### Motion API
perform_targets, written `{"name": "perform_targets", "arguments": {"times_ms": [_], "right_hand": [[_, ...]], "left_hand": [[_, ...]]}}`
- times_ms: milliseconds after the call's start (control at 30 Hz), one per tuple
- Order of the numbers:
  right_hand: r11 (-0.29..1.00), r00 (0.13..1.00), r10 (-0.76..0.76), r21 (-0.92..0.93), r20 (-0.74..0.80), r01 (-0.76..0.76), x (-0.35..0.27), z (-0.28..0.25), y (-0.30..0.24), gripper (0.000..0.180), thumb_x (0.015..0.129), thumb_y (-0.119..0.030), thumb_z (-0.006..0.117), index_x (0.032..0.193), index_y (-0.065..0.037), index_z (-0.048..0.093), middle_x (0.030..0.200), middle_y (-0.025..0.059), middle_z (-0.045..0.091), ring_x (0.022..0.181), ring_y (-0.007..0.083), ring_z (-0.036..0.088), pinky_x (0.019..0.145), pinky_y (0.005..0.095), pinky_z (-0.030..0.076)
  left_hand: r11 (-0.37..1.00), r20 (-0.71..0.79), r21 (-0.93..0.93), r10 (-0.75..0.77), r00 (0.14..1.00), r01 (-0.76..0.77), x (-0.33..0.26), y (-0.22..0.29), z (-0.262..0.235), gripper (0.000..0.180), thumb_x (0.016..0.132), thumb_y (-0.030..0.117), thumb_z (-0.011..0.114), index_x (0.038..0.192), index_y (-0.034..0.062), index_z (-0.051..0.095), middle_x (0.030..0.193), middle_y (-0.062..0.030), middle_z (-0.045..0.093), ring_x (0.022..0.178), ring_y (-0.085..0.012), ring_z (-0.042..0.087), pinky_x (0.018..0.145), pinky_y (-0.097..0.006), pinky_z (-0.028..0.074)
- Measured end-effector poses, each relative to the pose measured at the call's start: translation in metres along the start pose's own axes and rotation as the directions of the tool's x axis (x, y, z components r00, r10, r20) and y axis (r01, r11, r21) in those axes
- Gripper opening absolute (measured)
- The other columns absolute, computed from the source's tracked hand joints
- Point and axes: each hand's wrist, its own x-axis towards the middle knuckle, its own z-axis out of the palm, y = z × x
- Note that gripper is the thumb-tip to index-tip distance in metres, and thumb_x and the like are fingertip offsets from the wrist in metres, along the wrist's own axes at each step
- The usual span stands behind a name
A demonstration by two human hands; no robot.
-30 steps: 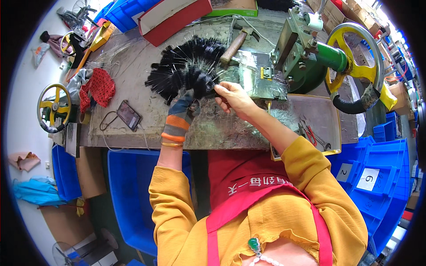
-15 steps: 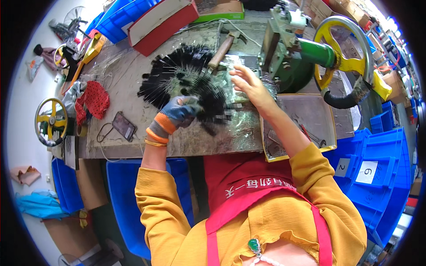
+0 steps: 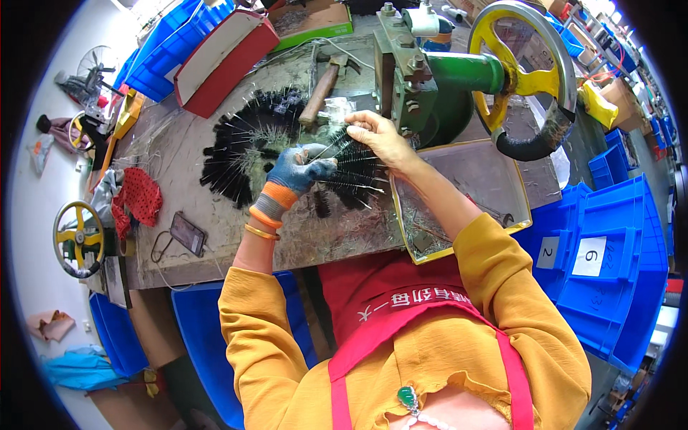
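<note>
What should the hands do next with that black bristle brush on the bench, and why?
Probably draw the black bristle brush clear of the pile of brushes. The gloved left hand grips its wire stem while the bare right hand pinches the upper end, close to the green machine, so it looks ready to lift out.

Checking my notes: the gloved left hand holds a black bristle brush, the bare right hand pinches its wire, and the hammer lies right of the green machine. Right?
Not quite. In the head view the hammer lies left of the green machine, not right. The gloved left hand does hold the black bristle brush, and the bare right hand pinches its wire.
</note>
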Motion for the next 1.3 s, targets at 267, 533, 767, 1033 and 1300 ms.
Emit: {"name": "perform_targets", "arguments": {"times_ms": [267, 533, 767, 1033, 1300], "right_hand": [[0.962, 0.979, -0.144, -0.254, -0.143, 0.104, -0.040, -0.026, 0.005, 0.033, 0.077, -0.025, 0.058, 0.100, -0.001, 0.052, 0.088, 0.0072, 0.056, 0.086, 0.0150, 0.052, 0.078, 0.0267, 0.039], [0.201, 0.544, -0.835, -0.966, -0.081, 0.165, -0.134, -0.075, -0.135, 0.028, 0.072, -0.003, 0.059, 0.099, -0.001, 0.051, 0.098, 0.0102, 0.053, 0.093, 0.0208, 0.049, 0.081, 0.0319, 0.037], [0.857, 0.483, -0.508, -0.476, -0.713, 0.198, -0.126, -0.143, -0.105, 0.031, 0.074, -0.010, 0.062, 0.100, 0.000, 0.049, 0.071, 0.0047, 0.054, 0.063, 0.0139, 0.052, 0.064, 0.0258, 0.043], [0.873, 0.726, -0.328, -0.488, -0.604, -0.011, -0.113, -0.131, -0.182, 0.025, 0.073, -0.024, 0.063, 0.073, -0.005, 0.047, 0.049, 0.0019, 0.044, 0.039, 0.0100, 0.045, 0.042, 0.0245, 0.040], [0.776, 0.802, -0.236, -0.603, -0.548, -0.184, -0.091, -0.138, -0.220, 0.028, 0.073, -0.029, 0.062, 0.065, -0.005, 0.049, 0.048, 0.0009, 0.045, 0.037, 0.0093, 0.046, 0.040, 0.0212, 0.041]], "left_hand": [[0.991, 0.030, -0.108, -0.073, 0.997, 0.076, 0.035, -0.034, -0.019, 0.024, 0.072, 0.017, 0.063, 0.089, 0.0002, 0.060, 0.079, 0.0009, 0.059, 0.071, -0.0060, 0.051, 0.065, -0.019, 0.041], [0.977, 0.218, -0.107, -0.158, 0.963, 0.184, 0.056, -0.028, -0.028, 0.019, 0.073, 0.014, 0.062, 0.086, 0.0005, 0.061, 0.076, 0.0009, 0.059, 0.070, -0.0066, 0.053, 0.063, -0.020, 0.042], [0.989, 0.310, 0.145, -0.046, 0.949, 0.000, 0.079, -0.025, -0.026, 0.021, 0.079, 0.009, 0.052, 0.095, -0.0011, 0.059, 0.089, -0.0029, 0.060, 0.080, -0.0064, 0.053, 0.072, -0.019, 0.043], [0.987, 0.285, 0.106, -0.149, 0.947, 0.123, 0.076, -0.025, -0.028, 0.022, 0.080, 0.010, 0.050, 0.096, -0.0018, 0.058, 0.092, -0.0049, 0.060, 0.085, -0.0092, 0.055, 0.076, -0.020, 0.043], [0.963, 0.284, 0.215, -0.222, 0.933, 0.164, 0.092, -0.026, -0.028, 0.018, 0.078, 0.010, 0.054, 0.092, -0.0001, 0.060, 0.084, -0.0021, 0.060, 0.075, -0.0067, 0.054, 0.068, -0.020, 0.044]]}}
